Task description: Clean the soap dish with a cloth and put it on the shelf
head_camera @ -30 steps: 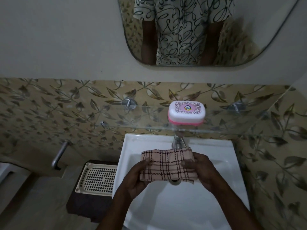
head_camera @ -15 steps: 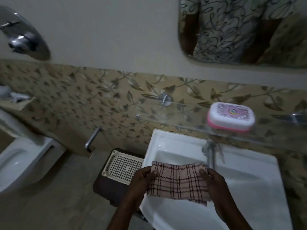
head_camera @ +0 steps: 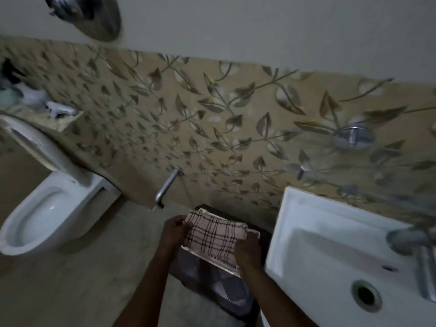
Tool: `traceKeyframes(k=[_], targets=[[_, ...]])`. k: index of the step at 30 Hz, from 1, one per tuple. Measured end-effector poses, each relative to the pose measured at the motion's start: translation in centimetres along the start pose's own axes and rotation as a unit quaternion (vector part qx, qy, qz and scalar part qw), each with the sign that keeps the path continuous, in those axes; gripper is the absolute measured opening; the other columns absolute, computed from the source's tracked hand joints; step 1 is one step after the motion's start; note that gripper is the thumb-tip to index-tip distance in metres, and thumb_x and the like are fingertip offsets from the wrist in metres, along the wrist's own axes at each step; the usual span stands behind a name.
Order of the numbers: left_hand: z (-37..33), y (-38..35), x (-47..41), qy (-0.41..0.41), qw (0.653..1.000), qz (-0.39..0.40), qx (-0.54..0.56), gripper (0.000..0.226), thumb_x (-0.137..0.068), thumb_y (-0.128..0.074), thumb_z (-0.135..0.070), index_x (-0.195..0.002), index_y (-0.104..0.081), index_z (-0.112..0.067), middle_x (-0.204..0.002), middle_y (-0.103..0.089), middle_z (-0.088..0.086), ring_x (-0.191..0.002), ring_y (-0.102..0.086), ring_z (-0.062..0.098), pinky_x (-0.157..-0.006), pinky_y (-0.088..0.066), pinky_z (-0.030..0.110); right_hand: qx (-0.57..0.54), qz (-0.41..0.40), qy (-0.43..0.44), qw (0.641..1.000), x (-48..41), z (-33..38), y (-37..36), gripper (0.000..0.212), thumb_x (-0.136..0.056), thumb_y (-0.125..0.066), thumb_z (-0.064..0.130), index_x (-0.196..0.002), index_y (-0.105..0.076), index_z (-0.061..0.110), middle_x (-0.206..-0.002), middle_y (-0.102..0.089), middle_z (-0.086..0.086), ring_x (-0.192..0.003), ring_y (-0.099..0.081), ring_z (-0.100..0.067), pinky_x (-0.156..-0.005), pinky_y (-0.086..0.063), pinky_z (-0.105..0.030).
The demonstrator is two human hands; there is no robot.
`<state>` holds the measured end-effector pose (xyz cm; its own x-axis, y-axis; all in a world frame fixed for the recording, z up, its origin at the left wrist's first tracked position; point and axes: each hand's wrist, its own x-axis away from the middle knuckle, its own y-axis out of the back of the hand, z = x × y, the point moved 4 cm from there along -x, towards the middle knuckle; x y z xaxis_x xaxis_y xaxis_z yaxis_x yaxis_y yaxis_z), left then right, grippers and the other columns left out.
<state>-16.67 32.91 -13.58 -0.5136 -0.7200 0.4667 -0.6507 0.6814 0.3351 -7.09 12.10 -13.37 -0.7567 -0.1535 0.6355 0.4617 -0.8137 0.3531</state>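
A folded pink cloth (head_camera: 212, 234) with dark checks is held flat between both hands, low in the middle of the head view. My left hand (head_camera: 173, 232) pinches its left edge and my right hand (head_camera: 247, 250) grips its right edge. The cloth hovers over a white perforated tray (head_camera: 253, 231) on a dark stand beside the basin. The soap dish is out of view. Only the left end of the glass shelf (head_camera: 354, 175) shows faintly at the right, with its metal bracket (head_camera: 354, 138) on the wall.
A white washbasin (head_camera: 330, 244) with its drain (head_camera: 365, 296) and tap (head_camera: 410, 239) fills the lower right. A white toilet (head_camera: 47, 213) stands at the left. A chrome spout (head_camera: 166, 187) sticks out of the leaf-patterned tiled wall. A dark stand (head_camera: 219, 286) sits below the tray.
The view has swung left, so the soap dish and mirror have left the frame. Both hands carried the cloth leftwards from over the basin to above the perforated tray.
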Motion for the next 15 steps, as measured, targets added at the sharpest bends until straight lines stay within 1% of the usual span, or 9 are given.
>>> traceKeyframes(k=[2, 4, 6, 8, 10, 11, 13, 14, 15], targets=[[1.7, -1.4, -2.7, -0.008, 0.999, 0.003, -0.034, 0.014, -0.085, -0.062, 0.007, -0.088, -0.073, -0.001, -0.072, -0.071, 0.017, -0.060, -0.064, 0.020, -0.049, -0.052, 0.024, 0.017, -0.034, -0.041, 0.998, -2.0, -0.9, -1.5, 0.042, -0.091, -0.048, 0.001, -0.133, -0.049, -0.003, -0.131, -0.058, -0.023, -0.120, -0.056, -0.036, -0.101, -0.045, -0.036], [3.6, -3.1, -4.9, -0.006, 0.997, 0.022, -0.067, 0.015, -0.084, -0.064, 0.007, -0.086, -0.073, -0.005, -0.063, -0.069, 0.006, -0.049, -0.062, 0.010, -0.048, -0.052, 0.022, 0.028, -0.054, -0.073, 0.995, -3.8, -2.0, -2.0, 0.042, -0.089, -0.051, 0.000, -0.131, -0.049, -0.002, -0.129, -0.059, -0.024, -0.118, -0.058, -0.037, -0.099, -0.048, -0.041], [5.6, -4.5, -6.9, 0.005, 0.994, 0.033, -0.106, 0.014, -0.082, -0.068, 0.002, -0.093, -0.073, -0.003, -0.062, -0.067, 0.007, -0.050, -0.060, 0.013, -0.053, -0.053, 0.025, 0.039, -0.072, -0.101, 0.991, -5.3, -3.0, -2.7, 0.041, -0.090, -0.052, 0.000, -0.130, -0.050, -0.003, -0.127, -0.060, -0.025, -0.116, -0.059, -0.039, -0.097, -0.050, -0.042], [6.6, -5.5, -8.1, 0.025, 0.991, 0.041, -0.129, 0.020, -0.083, -0.069, -0.002, -0.102, -0.071, 0.000, -0.070, -0.068, 0.015, -0.056, -0.061, 0.018, -0.057, -0.054, 0.029, 0.058, -0.076, -0.116, 0.989, -6.1, -3.4, -3.3, 0.039, -0.091, -0.050, 0.000, -0.129, -0.050, -0.005, -0.128, -0.060, -0.025, -0.118, -0.058, -0.039, -0.095, -0.048, -0.040], [6.6, -5.8, -8.6, 0.005, 0.986, 0.032, -0.162, 0.019, -0.085, -0.068, -0.006, -0.104, -0.070, -0.003, -0.084, -0.072, 0.019, -0.067, -0.065, 0.022, -0.063, -0.053, 0.030, 0.088, -0.076, -0.113, 0.987, -6.9, -3.5, -4.0, 0.041, -0.092, -0.049, 0.003, -0.132, -0.046, -0.004, -0.132, -0.057, -0.023, -0.122, -0.055, -0.038, -0.097, -0.046, -0.038], [6.3, -5.7, -8.8, -0.021, 0.981, 0.025, -0.190, 0.020, -0.087, -0.067, -0.010, -0.106, -0.070, -0.006, -0.089, -0.074, 0.018, -0.074, -0.067, 0.025, -0.066, -0.048, 0.027, 0.106, -0.069, -0.118, 0.985, -7.2, -3.5, -4.3, 0.043, -0.093, -0.049, 0.005, -0.135, -0.042, -0.003, -0.135, -0.055, -0.022, -0.125, -0.053, -0.035, -0.098, -0.045, -0.036], [5.8, -5.9, -9.2, -0.101, 0.960, -0.002, -0.262, 0.027, -0.090, -0.059, -0.018, -0.113, -0.068, -0.009, -0.094, -0.074, 0.019, -0.086, -0.069, 0.033, -0.069, -0.040, 0.023, 0.150, -0.057, -0.120, 0.980, -7.7, -3.4, -4.5, 0.047, -0.095, -0.049, 0.010, -0.138, -0.037, -0.002, -0.141, -0.050, -0.018, -0.130, -0.049, -0.031, -0.100, -0.042, -0.033], [5.7, -6.0, -9.0, -0.139, 0.948, -0.016, -0.286, 0.029, -0.091, -0.055, -0.019, -0.115, -0.068, -0.008, -0.097, -0.074, 0.021, -0.091, -0.069, 0.035, -0.071, -0.039, 0.024, 0.172, -0.058, -0.106, 0.978, -8.0, -3.3, -4.7, 0.046, -0.095, -0.049, 0.011, -0.138, -0.038, -0.002, -0.142, -0.049, -0.017, -0.131, -0.048, -0.029, -0.102, -0.040, -0.031], [5.8, -6.4, -8.3, -0.148, 0.948, -0.026, -0.282, 0.031, -0.093, -0.052, -0.018, -0.115, -0.068, -0.004, -0.100, -0.073, 0.022, -0.095, -0.069, 0.036, -0.075, -0.042, 0.026, 0.174, -0.050, -0.088, 0.980, -7.6, -3.0, -4.8, 0.045, -0.095, -0.048, 0.009, -0.137, -0.041, -0.002, -0.142, -0.050, -0.017, -0.131, -0.048, -0.028, -0.103, -0.039, -0.030]])
